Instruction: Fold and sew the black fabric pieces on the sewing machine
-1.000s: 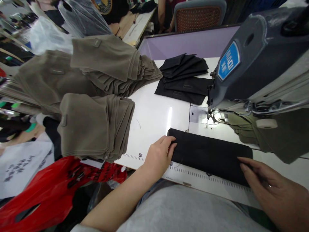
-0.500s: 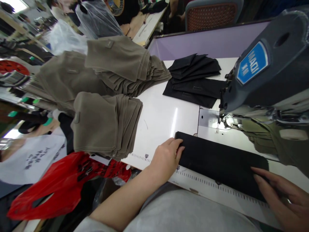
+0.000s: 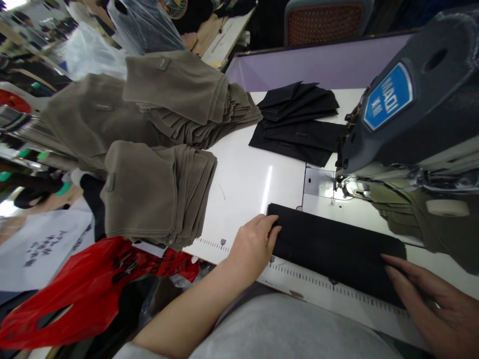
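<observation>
1. Your left hand (image 3: 251, 249) pinches the left end of the long, rectangular black fabric piece (image 3: 333, 247), thumb and fingers close together at its edge.
2. Your right hand (image 3: 434, 296) has the right end of that piece between thumb and fingers, the fingertips lying over its top face.
3. The black piece lies flat on the smooth white tabletop (image 3: 239, 184), between you and the dark grey sewing machine (image 3: 430, 114) with its blue label (image 3: 389, 97). Its long near side runs beside the printed black ruler scale (image 3: 295, 271) along your edge of the tabletop.
4. Beyond it, just left of the machine's head, you have a fanned pile of folded black fabric pieces (image 3: 299, 137); two of them show small stitched rectangles.
5. To your left sit the near stack of taupe fabric pieces (image 3: 140, 192), the far stack of taupe fabric pieces (image 3: 179, 85) and, further left, a draped taupe fabric pile (image 3: 105, 114).
6. On your right, folded olive-green fabric (image 3: 430, 219) lies under and beside the machine's arm.
7. Below the near taupe stack, at your lower left, are a crumpled red plastic bag (image 3: 82, 294) and a white sheet with black handwriting (image 3: 45, 249).
8. Across from you, a chair with a brown woven back (image 3: 324, 24) stands behind the pale purple panel (image 3: 310, 65).
</observation>
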Available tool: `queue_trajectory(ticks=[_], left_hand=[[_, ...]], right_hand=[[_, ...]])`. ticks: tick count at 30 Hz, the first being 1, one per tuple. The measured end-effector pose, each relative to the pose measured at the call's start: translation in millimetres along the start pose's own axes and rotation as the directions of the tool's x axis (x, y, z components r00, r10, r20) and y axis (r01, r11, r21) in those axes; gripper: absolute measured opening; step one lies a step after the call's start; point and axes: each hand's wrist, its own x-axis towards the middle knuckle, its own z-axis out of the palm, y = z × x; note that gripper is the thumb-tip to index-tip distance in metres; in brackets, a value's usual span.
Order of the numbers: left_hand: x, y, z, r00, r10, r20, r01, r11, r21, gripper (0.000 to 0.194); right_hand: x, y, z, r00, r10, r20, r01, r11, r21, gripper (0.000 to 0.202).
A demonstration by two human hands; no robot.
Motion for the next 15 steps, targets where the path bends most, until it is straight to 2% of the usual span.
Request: queue_trajectory(ticks=[7, 11, 15], left_hand=[[0.3, 0.3, -0.1, 1.000, 0.000, -0.023, 0.000, 1.000, 0.011, 0.016], [1.6, -0.5, -1.2, 1.000, 0.015, -0.022, -0.014, 0.999, 0.033, 0.016], [3.9, -2.5, -1.5, 0.995, 0.090, -0.053, -0.086, 0.994, 0.071, 0.018]], right_hand=[[4.7, -2.8, -5.8, 0.997, -0.075, 0.033, 0.074, 0.997, 0.029, 0.036], [5.4, -14.7, -6.0, 0.994, -0.103, -0.033, 0.105, 0.992, 0.067, 0.038], [5.2, -22.3, -5.6, 0.988, -0.139, -0.068, 0.144, 0.986, 0.080, 0.033]])
